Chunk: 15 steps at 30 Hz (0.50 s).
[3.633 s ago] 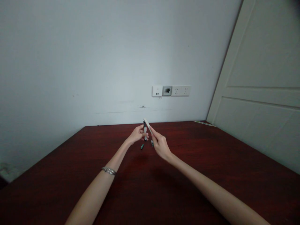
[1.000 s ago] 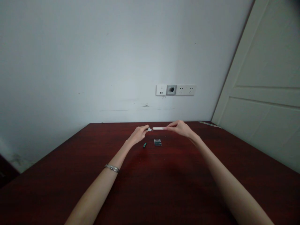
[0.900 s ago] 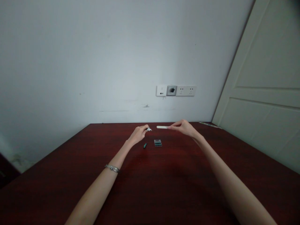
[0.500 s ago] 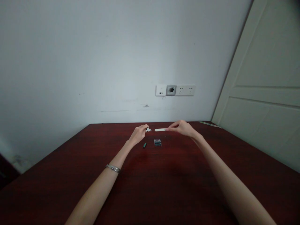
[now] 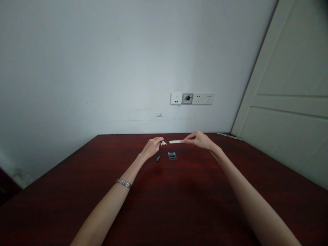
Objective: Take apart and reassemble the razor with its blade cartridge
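A small white piece with prongs [image 5: 163, 143] is pinched in the fingertips of my left hand [image 5: 152, 147]. Facing it across a narrow gap is a flat white stick [image 5: 175, 141], whose right end my right hand [image 5: 200, 140] grips between thumb and fingers. The two white things do not touch. Below them on the dark red table [image 5: 164, 198] lies a small clear case [image 5: 172, 155] with something dark green inside. A short dark green piece [image 5: 158, 159] rests to the left of the case.
Behind the table rises a pale wall with a row of white sockets [image 5: 203, 98] and a grey-framed outlet [image 5: 187, 98]. A white panelled door [image 5: 289, 102] stands at the right. Near the back right corner lies a thin pale strip [image 5: 229, 136].
The white piece in my left hand has turned a little, and its prongs now point more downward. My right hand and the stick have hardly moved.
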Motion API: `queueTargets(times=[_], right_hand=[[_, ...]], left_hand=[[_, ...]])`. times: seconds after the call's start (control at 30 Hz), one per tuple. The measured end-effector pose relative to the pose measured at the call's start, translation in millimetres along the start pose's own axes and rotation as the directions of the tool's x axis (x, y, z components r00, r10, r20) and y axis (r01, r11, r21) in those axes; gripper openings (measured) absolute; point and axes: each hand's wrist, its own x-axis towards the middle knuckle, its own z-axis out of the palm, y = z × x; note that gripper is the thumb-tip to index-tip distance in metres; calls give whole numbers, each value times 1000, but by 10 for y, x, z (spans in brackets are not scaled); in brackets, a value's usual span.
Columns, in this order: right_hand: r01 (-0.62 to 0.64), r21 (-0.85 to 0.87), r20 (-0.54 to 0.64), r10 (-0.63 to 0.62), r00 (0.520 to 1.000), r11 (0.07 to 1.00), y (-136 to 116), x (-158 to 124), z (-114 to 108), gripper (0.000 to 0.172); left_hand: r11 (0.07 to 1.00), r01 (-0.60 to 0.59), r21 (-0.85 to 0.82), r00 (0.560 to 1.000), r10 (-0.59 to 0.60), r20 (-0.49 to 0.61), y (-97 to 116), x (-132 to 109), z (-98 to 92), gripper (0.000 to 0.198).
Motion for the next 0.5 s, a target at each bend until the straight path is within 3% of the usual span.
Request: queueTargets(times=[0.27,0.5], right_hand=[[84,26,47,-85,995,996,-218,16,126,44],[53,36,35,-54,998,998,-140,-21,-3,43]], left_hand=[[1000,12,-18,1000,-12,17,61,43,6,28],[996,0,-84,999,-5,-54,-26,18,10,29]])
